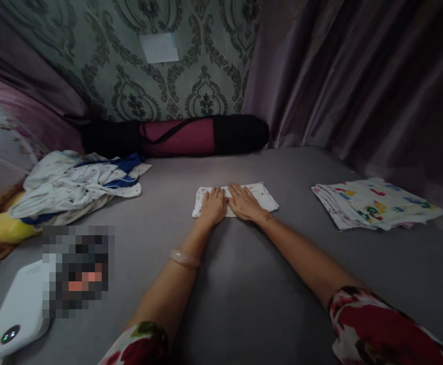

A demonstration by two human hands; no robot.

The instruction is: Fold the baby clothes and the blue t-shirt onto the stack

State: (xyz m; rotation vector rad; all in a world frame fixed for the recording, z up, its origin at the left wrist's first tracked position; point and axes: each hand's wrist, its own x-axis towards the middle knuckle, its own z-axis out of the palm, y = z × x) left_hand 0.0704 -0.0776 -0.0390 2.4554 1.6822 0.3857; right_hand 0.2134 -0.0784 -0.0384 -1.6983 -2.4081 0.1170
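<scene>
A small white folded cloth (pixel 260 193) with a faint print lies flat on the grey sheet (pixel 160 213), in the middle of the head view. My left hand (pixel 214 205) rests palm down on its left part, fingers stretched out and pointing away from me. Beside it, my right hand (pixel 243 202) lies flat across the cloth's middle, its fingers also extended. The two hands are close together, thumbs nearly meeting. Neither hand grips the cloth; both cover part of it. To the right sits a stack of folded printed cloths (pixel 373 203).
A crumpled pile of white and blue clothes (pixel 80 177) lies at left, by a yellow pillow (pixel 8 223). Nearer me is a white power bank (pixel 20 304) with a lit display. A long black and maroon bag (pixel 179 137) lies along the wall; purple curtains (pixel 320 76) hang at right.
</scene>
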